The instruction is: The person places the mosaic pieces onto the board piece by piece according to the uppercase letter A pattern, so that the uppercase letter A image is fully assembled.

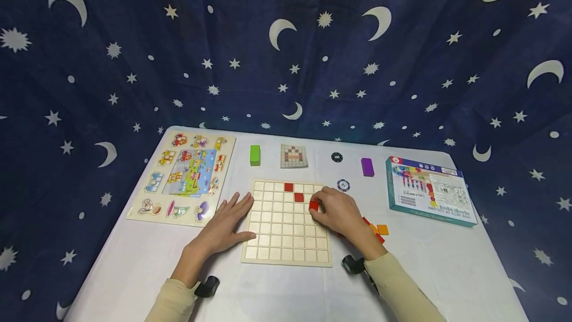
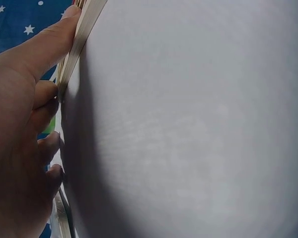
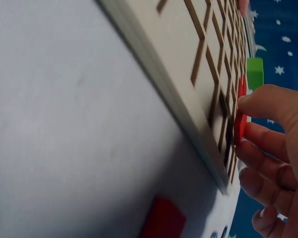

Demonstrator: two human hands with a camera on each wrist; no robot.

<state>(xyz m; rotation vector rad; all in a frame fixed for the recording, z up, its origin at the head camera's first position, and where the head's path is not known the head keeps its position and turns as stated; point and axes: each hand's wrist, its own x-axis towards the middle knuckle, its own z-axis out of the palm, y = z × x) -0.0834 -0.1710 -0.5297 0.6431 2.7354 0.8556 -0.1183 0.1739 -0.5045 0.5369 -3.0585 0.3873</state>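
Observation:
A pale wooden grid board (image 1: pixel 286 232) lies on the white table, with a red square tile (image 1: pixel 289 187) in its top row and another red tile (image 1: pixel 299 197) one row lower to the right. My right hand (image 1: pixel 336 208) pinches a third red tile (image 3: pixel 240 126) between thumb and fingers at the board's right side. My left hand (image 1: pixel 227 223) rests at the board's left edge with fingers spread, its thumb on the board. Loose red and orange tiles (image 1: pixel 383 229) lie beside my right wrist, partly hidden by it.
Behind the board are a green block (image 1: pixel 254 155), a small pattern card (image 1: pixel 294 156), a black chip (image 1: pixel 337 157), a blue-white chip (image 1: pixel 343 185) and a purple block (image 1: pixel 367 167). A picture puzzle board (image 1: pixel 147 188) lies left; a boxed set (image 1: pixel 431 190) lies right.

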